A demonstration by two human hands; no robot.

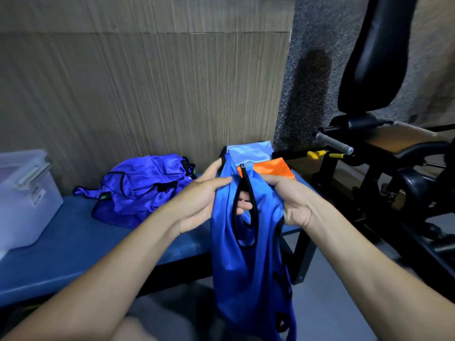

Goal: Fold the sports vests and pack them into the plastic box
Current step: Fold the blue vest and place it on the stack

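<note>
- Wood-grain wall panels (138, 77) stand behind a blue padded tabletop (73, 244), with a speckled grey wall section (317, 57) beyond the hands to the right.
- A blue vest (246, 262) with black trim hangs between the two hands, above the near edge of the tabletop, its lower part dropping down toward the floor (327, 303).
- The left hand (199, 203) grips the vest's left edge, thumb up along the cloth and fingertips showing through the black-edged opening.
- The right hand (288, 200) grasps the bunched cloth at the vest's right side, fingers curled round it.
- Just beyond the hands, on the tabletop, lies a light blue vest (248, 152) folded flat, and an orange vest (273, 169) lies beside it, partly hidden by the held vest.
- Left of the left hand and further back, a loose heap of purple vests (145, 188) rests on the tabletop against the wall.
- Well to the left of the hands, a clear plastic box (24, 198) with grey latches sits on the tabletop, lid on.
- Right of the right hand stands a black exercise machine (379, 148) with a padded backrest, a grey handle and yellow pins.
</note>
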